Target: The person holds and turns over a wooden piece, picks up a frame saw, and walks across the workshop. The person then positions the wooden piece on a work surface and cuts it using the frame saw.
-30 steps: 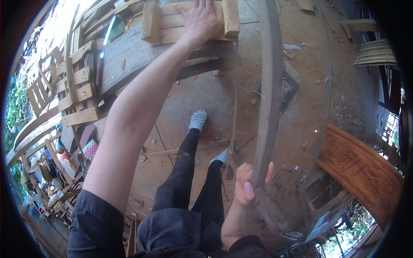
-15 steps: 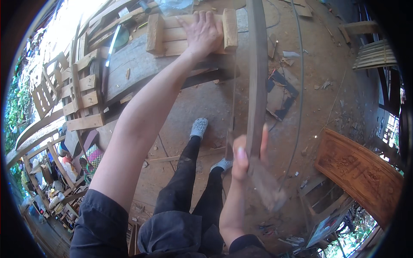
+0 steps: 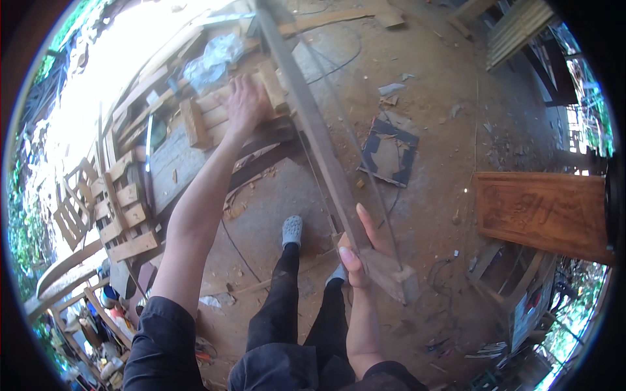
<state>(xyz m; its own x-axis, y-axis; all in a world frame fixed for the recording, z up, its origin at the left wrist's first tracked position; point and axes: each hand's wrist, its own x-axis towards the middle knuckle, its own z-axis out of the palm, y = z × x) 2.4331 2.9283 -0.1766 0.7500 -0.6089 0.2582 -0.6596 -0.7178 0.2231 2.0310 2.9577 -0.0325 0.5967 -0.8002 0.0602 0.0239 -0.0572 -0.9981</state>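
Observation:
My left arm reaches to the far left, where my left hand [image 3: 246, 107] presses down on and grips a small slatted wooden piece [image 3: 212, 107] with thick end blocks. That piece lies on a grey plank bench [image 3: 176, 159]; the hand hides part of it. In my right hand [image 3: 357, 255] is a wooden frame saw [image 3: 319, 133], gripped by its near end. Its long bar slants toward the far left, with a thin blade along the left side and a cord along the right. The saw's far end is beside the wooden piece; whether the blade touches it I cannot tell.
Pale wooden slats [image 3: 124, 218] stand stacked at the left. A plastic bag [image 3: 218, 58] lies beyond the bench. On the dirt floor are a dark-edged board [image 3: 390, 151], scraps and cables. A carved brown panel [image 3: 541, 212] stands at the right.
My view has swung, so the bench and left hand appear farther left. The saw now slants to the far left instead of pointing nearly straight ahead. Both hands keep their holds.

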